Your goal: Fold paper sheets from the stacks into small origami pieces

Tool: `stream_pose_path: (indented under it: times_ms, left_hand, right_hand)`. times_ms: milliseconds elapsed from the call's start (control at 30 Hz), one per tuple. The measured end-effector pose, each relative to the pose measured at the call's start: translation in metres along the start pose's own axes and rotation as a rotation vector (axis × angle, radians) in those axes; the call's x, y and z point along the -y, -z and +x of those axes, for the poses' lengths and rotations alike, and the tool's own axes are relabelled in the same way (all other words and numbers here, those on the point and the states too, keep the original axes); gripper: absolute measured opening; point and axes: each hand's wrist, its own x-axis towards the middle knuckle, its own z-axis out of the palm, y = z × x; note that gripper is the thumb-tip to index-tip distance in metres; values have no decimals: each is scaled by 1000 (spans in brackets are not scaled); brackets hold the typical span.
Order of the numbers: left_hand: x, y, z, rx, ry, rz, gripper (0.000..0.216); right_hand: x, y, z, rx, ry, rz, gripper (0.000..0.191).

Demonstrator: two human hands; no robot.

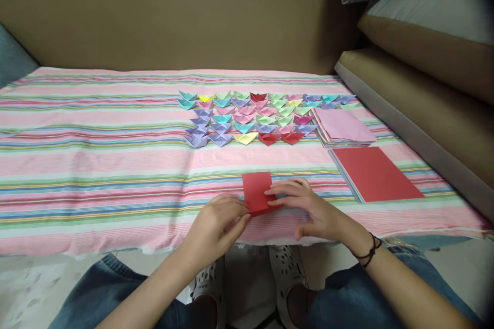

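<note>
Head camera view: a person's two bare hands work at lower centre of the frame over a striped cloth (96,162) in pink, white, green, yellow and blue. Between them lies a small piece of folded red paper (256,190), just below the middle of the picture. The left hand (219,220) has its fingers curled, thumb and fingertips at the paper's lower left corner; whether it pinches the corner or only presses it cannot be told. The right hand (304,204) is open, fingers spread and tips resting on the paper's right side, thumb held apart. A thin dark bracelet (370,251) circles the right wrist.

Across the centre, above the hands, stand rows of small boat-like paper shapes (266,120) in purple, turquoise, green, pink, yellow and red. At their right end is a paper stack topped with pink (343,126); below it, at right, lies another stack topped with red (378,175). The visible top sheets are plain.

A brown backrest (173,10) fills the top, with brown and grey cushions (428,15) at upper right. Along the bottom edge are blue jeans (100,288) and pale, perforated shoes (210,275). The shoe left of centre carries dark lettering, too small and blurred to read surely.
</note>
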Motion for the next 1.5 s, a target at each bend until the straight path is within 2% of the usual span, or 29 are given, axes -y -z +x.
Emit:
stream_pose_path:
  times_ms: [67, 167, 267, 400, 600, 667, 767, 833, 933, 1067, 1167, 1300, 1400, 1500]
  left_hand:
    - [1, -3, 1, -32, 95, 20, 19]
    - [1, -6, 3, -55, 181, 51, 22]
    - [5, -9, 5, -78, 220, 6, 10]
    - [13, -15, 8, -87, 257, -33, 38]
    - [16, -25, 13, -198, 447, -153, 32]
    - [15, -28, 13, -225, 476, -138, 31]
    - [13, -30, 15, -230, 513, -88, 30]
    - [12, -31, 16, -219, 550, -74, 32]
    - [10, -31, 16, -229, 589, -80, 35]
    - [11, -31, 14, -274, 559, -115, 48]
    - [15, -31, 12, -246, 544, -108, 56]
    - [17, -30, 9, -242, 512, -18, 51]
    - [13, -29, 8, -226, 393, 201, 35]
    - [7, -33, 7, -195, 158, 447, 25]
  right_hand:
    - [0, -5, 3, -47, -23, -42, 49]
    - [-2, -17, 10, -190, -67, -63, 13]
    - [-4, -26, 16, -305, -117, -18, 18]
    - [-4, -27, 20, -333, -202, 68, 18]
    - [0, -25, 25, -344, -278, 106, 30]
    - [2, -27, 26, -378, -304, 113, 28]
    - [5, -32, 29, -502, -374, 145, 9]
    - [7, -35, 32, -577, -428, 194, 19]
    - [7, -37, 36, -618, -487, 198, 33]
    - [6, -36, 40, -622, -523, 169, 36]
    - [6, -35, 40, -613, -540, 165, 36]
    - [7, -35, 41, -613, -552, 154, 36]
    - [6, -35, 41, -625, -559, 152, 37]
    - [7, -34, 42, -625, -561, 146, 38]
